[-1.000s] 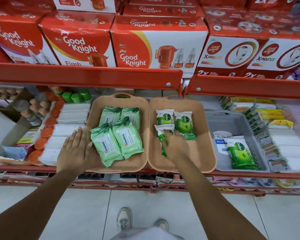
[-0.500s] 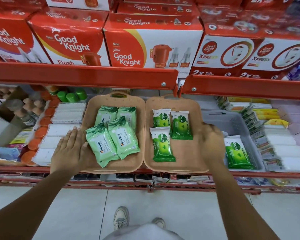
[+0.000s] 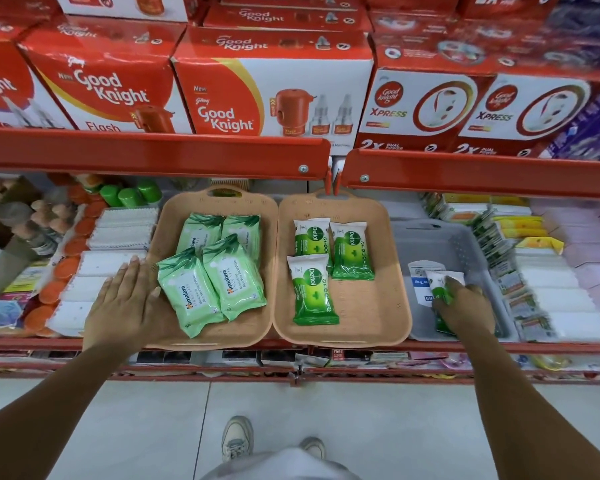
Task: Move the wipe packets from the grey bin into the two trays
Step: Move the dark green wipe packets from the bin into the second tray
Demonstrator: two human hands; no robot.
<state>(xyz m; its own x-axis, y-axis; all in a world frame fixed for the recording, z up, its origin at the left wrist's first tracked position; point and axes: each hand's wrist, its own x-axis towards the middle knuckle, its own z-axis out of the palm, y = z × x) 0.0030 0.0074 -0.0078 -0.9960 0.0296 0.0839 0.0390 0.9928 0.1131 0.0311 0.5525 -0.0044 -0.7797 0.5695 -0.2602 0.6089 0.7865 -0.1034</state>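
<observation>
Reaching into the grey plastic bin [image 3: 444, 237] on the rt side of the red metal shelf [image 3: 153, 154], the right hand [image 3: 465, 308] has its fingers [image 3: 445, 299] curled down around a dark-green Dettol wipe packet [image 3: 442, 292] lying at the bin's front; a white packet w/ blue print [image 3: 418, 278] sits just beside it, partly under. Left hand [image 3: 125, 303] lies flat, fingers together & extended, palm down on the front-left corner of the left tan plastic tray [image 3: 219, 199], holding nothing. That tray carries 4 pale-green Himalaya wipe packs [image 3: 187, 289]: 2 at the back, 2 at the front overlapping them, tilted slightly. The right tan plastic tray [image 3: 388, 306], touching the left one along its side, holds 3 green-and-white Dettol packets [image 3: 312, 289]: 2 side by side at the back, 1 in front on the left, its top edge just over the back-left one. Grey bin sits just rt of this tray. Red-and-white Good Knight boxes [image 3: 229, 95] fill the shelf above. Below, a light tiled floor [image 3: 136, 427] & pale sneakers [image 3: 238, 438].
</observation>
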